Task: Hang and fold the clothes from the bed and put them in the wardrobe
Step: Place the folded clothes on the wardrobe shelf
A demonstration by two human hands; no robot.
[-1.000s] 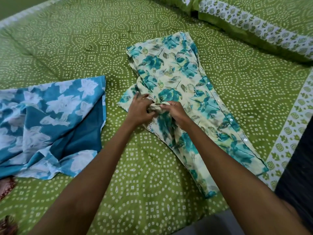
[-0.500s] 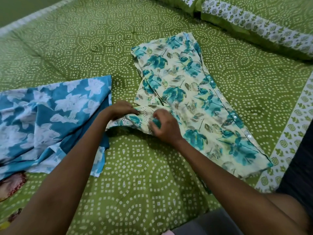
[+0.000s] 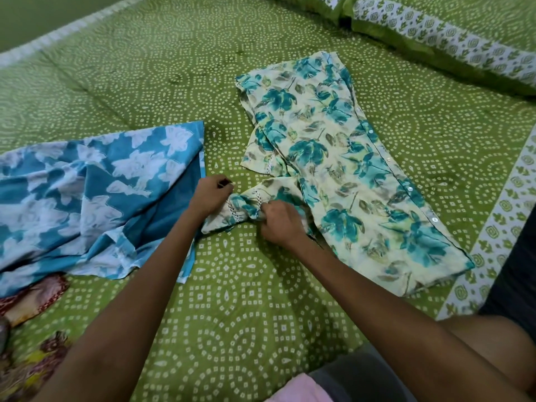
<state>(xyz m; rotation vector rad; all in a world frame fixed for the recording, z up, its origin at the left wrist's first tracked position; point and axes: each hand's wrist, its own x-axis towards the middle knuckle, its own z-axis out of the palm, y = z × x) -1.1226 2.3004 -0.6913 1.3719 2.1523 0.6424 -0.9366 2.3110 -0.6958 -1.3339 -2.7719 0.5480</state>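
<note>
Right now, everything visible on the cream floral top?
The cream floral top is thin woven-looking fabric with teal flowers. It lies folded lengthwise on the green bedsheet, with a button row down its right edge. Its lace-trimmed sleeve is pulled out leftward. The left hand holds the cuff and the right hand bunches it near the body.

Green dotted bedspread (image 3: 232, 285), matching pillows (image 3: 452, 33) top rt.

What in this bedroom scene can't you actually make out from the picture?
Head view only:
- Wardrobe: not in frame.
- Blue floral garment: cut off by the left edge.
- Red patterned cloth: cut off by the left edge, so its kind is unclear.
- Sleeve of the cream floral garment: partly hidden by the left hand and right hand.
</note>
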